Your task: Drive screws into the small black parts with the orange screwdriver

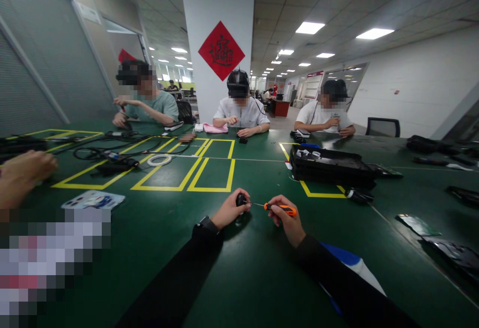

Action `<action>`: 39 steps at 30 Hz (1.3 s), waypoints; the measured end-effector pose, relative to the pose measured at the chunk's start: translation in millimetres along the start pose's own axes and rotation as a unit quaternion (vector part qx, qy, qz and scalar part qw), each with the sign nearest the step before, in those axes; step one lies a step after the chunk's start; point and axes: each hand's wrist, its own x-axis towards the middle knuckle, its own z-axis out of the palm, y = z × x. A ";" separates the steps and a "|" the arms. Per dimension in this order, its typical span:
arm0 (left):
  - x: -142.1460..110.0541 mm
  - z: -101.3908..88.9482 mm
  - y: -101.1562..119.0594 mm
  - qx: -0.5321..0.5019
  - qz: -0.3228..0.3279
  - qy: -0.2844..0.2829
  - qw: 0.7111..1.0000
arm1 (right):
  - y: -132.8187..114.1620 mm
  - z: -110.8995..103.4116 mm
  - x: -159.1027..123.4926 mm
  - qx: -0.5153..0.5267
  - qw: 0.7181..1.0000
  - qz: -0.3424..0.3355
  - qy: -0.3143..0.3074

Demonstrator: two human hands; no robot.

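Observation:
My left hand (232, 208) is closed around a small black rounded device (240, 199), holding it just above the green table. The device's exact kind does not show. In my right hand (286, 221) is a screwdriver (280, 209) with an orange and black handle. Its thin metal shaft points left, and the tip is at or very near the device's right side; contact cannot be made out. A dark watch sits on my left wrist. Beneath my right forearm lies a blue and white item (352, 263), partly covered by the sleeve.
The green table (157, 248) carries yellow tape rectangles. A black open case (329, 166) stands at right, with a black object (359, 196) before it. Cables and a white ring (159, 159) lie at left, near a phone (93, 200). Several people sit around; one's hand (28, 171) is at left.

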 end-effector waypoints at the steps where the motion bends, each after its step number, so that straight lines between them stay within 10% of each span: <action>1: -0.2 0.1 0.5 0.000 0.001 0.000 1.000 | -0.1 -0.3 -0.2 -0.002 1.000 -0.002 0.000; 39: -1.4 2.5 6.7 -0.011 -0.009 0.013 1.000 | -6.2 1.6 -2.1 -0.060 0.998 -0.022 -0.020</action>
